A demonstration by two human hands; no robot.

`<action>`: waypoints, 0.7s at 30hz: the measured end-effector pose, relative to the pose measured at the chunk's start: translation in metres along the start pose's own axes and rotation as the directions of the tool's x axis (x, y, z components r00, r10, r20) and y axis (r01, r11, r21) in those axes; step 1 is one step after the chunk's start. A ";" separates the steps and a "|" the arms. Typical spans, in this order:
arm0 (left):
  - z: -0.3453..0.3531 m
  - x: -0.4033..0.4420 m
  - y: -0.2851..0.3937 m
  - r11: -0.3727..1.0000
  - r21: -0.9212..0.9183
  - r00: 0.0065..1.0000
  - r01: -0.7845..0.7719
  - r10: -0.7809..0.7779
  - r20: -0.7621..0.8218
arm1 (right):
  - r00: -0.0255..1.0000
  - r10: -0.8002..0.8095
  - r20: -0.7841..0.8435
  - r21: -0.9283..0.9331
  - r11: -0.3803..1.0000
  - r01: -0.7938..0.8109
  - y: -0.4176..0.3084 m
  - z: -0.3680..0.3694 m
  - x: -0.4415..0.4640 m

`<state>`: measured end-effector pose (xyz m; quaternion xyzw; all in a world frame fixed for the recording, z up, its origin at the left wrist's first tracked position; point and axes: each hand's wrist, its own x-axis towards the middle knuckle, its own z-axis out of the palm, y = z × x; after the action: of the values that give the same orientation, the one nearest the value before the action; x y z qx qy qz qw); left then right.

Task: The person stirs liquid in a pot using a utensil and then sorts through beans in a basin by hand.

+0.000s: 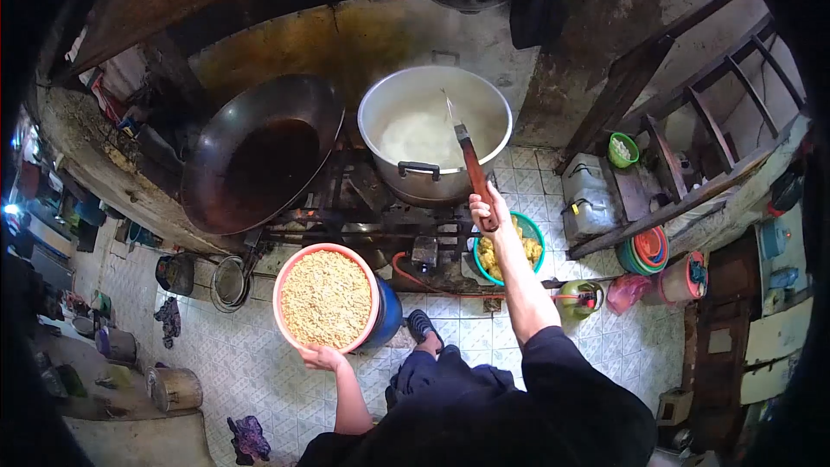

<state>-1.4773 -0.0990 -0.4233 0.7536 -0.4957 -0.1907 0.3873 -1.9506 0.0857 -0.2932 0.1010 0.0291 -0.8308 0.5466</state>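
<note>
My right hand [491,206] is closed round the wooden handle of a long tool [472,164]. Its thin metal end reaches over a large silver pot [393,175] with pale, cloudy contents; the tip's shape is unclear. At the lower rim of a pink basin [278,303], my left hand [322,357] grips the edge. Small yellow grains or beans [327,296] fill this basin nearly to the top. It stands over a blue drum [389,316]. Below my right hand is a green basin [540,238] holding yellow chunks [512,251].
A big dark wok [268,156] with dark liquid sits left of the pot. A red hose [402,270] runs along the stove front. A green gas cylinder [579,298] stands right of my arm. Strainers [230,281] lean at left; a wooden ladder [709,121] rises at right.
</note>
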 end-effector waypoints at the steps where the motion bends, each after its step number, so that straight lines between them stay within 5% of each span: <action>1: -0.005 -0.008 0.018 0.997 0.012 0.997 -0.075 0.074 0.038 | 0.999 0.017 0.047 0.058 0.998 -0.019 0.004 -0.006 0.000; 2: -0.004 -0.008 0.038 0.996 0.013 0.996 -0.084 0.084 0.033 | 0.995 0.030 0.092 0.117 0.992 -0.040 0.009 -0.009 -0.001; 4: -0.001 -0.009 0.069 0.913 -0.344 0.965 -0.220 0.255 0.058 | 0.963 0.103 0.249 0.140 0.980 -0.141 0.016 -0.017 -0.004; 8: 0.015 -0.015 0.141 0.843 -0.400 0.899 -0.360 0.428 0.092 | 0.972 0.141 0.189 0.120 0.979 -0.165 0.026 -0.011 -0.011; 10: 0.026 -0.019 0.165 0.790 -0.556 0.877 -0.258 0.433 0.209 | 0.998 -0.036 0.043 -0.060 0.997 0.039 0.041 0.006 -0.021; 13: 0.044 -0.035 0.180 0.741 -0.565 0.803 -0.363 0.556 0.214 | 0.997 0.013 -0.076 -0.192 0.981 -0.028 0.059 0.004 -0.042; 14: 0.045 -0.043 0.184 0.749 -0.561 0.812 -0.353 0.543 0.213 | 0.972 -0.198 -0.126 -0.459 0.880 0.120 0.076 0.025 -0.055; 16: 0.038 -0.065 0.181 0.752 -0.508 0.708 -0.420 0.621 0.336 | 0.932 -0.350 -0.096 -0.752 0.639 0.163 0.086 0.036 -0.070; 17: 0.035 -0.078 0.175 0.733 -0.517 0.682 -0.442 0.649 0.337 | 0.924 -0.367 -0.107 -0.746 0.644 0.170 0.089 0.046 -0.076; 19: 0.025 -0.096 0.157 0.690 -0.431 0.602 -0.582 0.721 0.342 | 0.864 -0.496 -0.089 -0.909 0.396 0.134 0.085 0.056 -0.074; 21: 0.022 -0.113 0.122 0.771 -0.451 0.590 -0.449 0.635 0.498 | 0.843 -0.534 -0.071 -0.977 0.209 0.050 0.064 0.056 -0.068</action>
<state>-1.6146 -0.0320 -0.3536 0.3936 -0.7704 -0.3681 0.3408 -1.8742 0.1123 -0.2205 -0.0885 0.6488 -0.6922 0.3035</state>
